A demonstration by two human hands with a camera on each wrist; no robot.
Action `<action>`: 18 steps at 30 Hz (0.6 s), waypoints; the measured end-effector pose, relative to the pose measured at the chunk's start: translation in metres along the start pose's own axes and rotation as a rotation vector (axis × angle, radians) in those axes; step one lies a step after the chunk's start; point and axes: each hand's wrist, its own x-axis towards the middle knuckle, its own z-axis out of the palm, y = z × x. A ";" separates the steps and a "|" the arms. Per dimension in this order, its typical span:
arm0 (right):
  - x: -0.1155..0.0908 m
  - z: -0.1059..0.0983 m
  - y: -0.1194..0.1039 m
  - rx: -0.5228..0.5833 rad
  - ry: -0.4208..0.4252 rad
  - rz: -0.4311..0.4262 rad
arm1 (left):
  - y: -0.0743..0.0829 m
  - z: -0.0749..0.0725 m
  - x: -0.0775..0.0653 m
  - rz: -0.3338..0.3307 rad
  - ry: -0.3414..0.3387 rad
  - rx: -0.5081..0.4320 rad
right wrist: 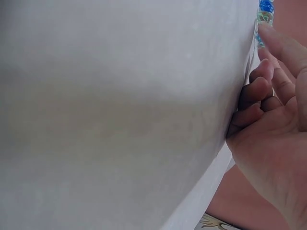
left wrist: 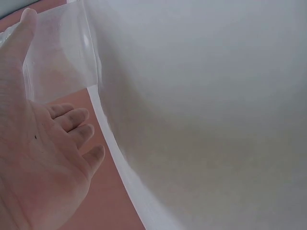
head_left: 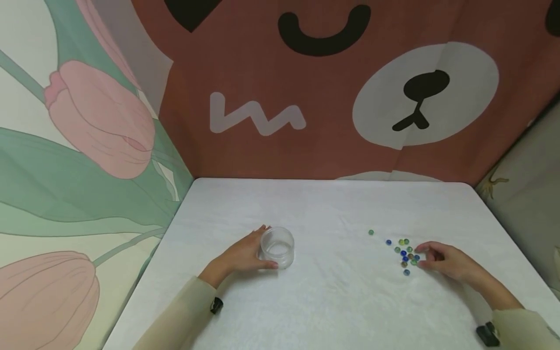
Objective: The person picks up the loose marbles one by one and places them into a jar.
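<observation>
A clear, round plastic jar (head_left: 277, 248) stands on the white table, its mouth facing up and nothing visible inside. My left hand (head_left: 247, 252) holds it from the left, thumb at the near side and fingers at the far side. The left wrist view shows the thumb against the jar wall (left wrist: 60, 52), with the other fingers loosely bent below. On the right lies a loose cluster of glass marbles (head_left: 403, 253) in blue, green and amber. My right hand (head_left: 446, 260) reaches its right edge, thumb and index finger apart beside the nearest marbles (right wrist: 266, 6), remaining fingers curled.
A single green marble (head_left: 371, 232) lies apart, left of the cluster. The white table (head_left: 323, 311) meets a brown printed cloth (head_left: 262, 155) at the back, and a flower-patterned cloth (head_left: 100, 121) hangs along the left.
</observation>
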 end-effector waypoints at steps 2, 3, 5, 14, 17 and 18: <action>0.000 0.001 0.000 0.010 -0.008 0.017 | 0.000 0.000 0.000 -0.001 0.000 0.004; 0.000 0.001 0.000 0.012 -0.015 0.023 | 0.001 0.000 -0.001 -0.001 0.000 0.006; 0.000 0.001 0.000 0.014 -0.024 0.034 | 0.002 0.000 -0.001 -0.002 -0.003 0.007; 0.001 0.004 0.001 -0.020 -0.004 -0.013 | 0.008 -0.003 -0.004 -0.012 -0.019 0.005; 0.002 0.004 0.001 -0.035 0.004 -0.013 | 0.007 -0.003 -0.004 -0.008 -0.020 0.016; 0.003 0.004 0.001 -0.044 0.008 -0.014 | 0.006 -0.003 -0.004 -0.007 -0.018 0.023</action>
